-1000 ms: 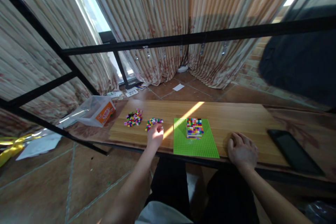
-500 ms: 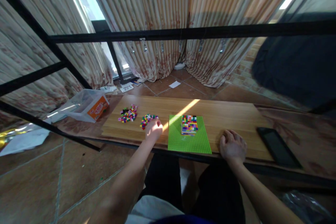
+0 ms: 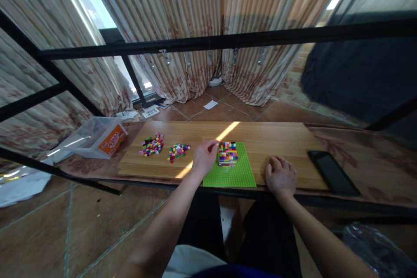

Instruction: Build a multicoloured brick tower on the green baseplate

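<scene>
My left hand (image 3: 204,157) is closed in a pinch at the back left corner of a block of stacked multicoloured toy bricks (image 3: 227,154). Whatever the fingertips hold is too small to make out. The brick block stands on a green studded baseplate (image 3: 244,176), and my left hand covers the plate's left part. To the right of the plate my right hand (image 3: 282,175) rests on the wooden board, fingers loosely laid down and holding nothing. Two piles of loose small bricks lie on the left, a nearer pile (image 3: 178,151) and a farther pile (image 3: 152,144).
The wooden board (image 3: 260,134) spans a black-framed bench. A black tablet-like slab (image 3: 332,173) lies at the right end. On the left stands a clear plastic box (image 3: 99,137) with an orange label. A black rail (image 3: 195,44) crosses in front of the curtains (image 3: 182,4).
My left hand has moved right, from the nearer brick pile to the brick block on the baseplate. My right hand stays resting on the board. The camera view has shifted slightly.
</scene>
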Motion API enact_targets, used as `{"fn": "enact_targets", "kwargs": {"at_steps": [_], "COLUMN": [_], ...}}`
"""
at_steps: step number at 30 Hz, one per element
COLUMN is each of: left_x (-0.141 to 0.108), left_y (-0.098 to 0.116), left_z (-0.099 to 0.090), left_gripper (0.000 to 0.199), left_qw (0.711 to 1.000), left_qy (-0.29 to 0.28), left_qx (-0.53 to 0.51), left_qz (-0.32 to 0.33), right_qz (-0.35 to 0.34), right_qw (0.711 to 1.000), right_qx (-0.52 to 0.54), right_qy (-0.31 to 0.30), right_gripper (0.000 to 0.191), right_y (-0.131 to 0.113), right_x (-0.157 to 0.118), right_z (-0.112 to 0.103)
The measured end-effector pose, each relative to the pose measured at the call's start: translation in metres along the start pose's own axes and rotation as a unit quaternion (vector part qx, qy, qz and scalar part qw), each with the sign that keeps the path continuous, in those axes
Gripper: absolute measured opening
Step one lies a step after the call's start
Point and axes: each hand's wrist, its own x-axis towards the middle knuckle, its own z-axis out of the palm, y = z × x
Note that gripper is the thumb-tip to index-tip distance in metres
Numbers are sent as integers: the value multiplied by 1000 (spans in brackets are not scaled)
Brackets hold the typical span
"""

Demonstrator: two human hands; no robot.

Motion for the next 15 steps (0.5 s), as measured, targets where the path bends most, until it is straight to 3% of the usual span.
{"fn": "enact_targets", "kwargs": {"at_steps": [8,15], "left_x": [4,10], "left_y": [7,1], "left_z": [8,15], "left_gripper": [20,18], "left_qw": [991,987], "left_qy": [-8,18], "left_qx": [128,144], "left_qz": [47,73], "right_qz": [-2,-3], "right_qw": [1000,1000], "right_qx": [5,-2], "right_qy": [-1,-1], "right_gripper": [37,37], "right_y": [0,-4], "right_x": [1,1], "right_z": [1,-4]}}
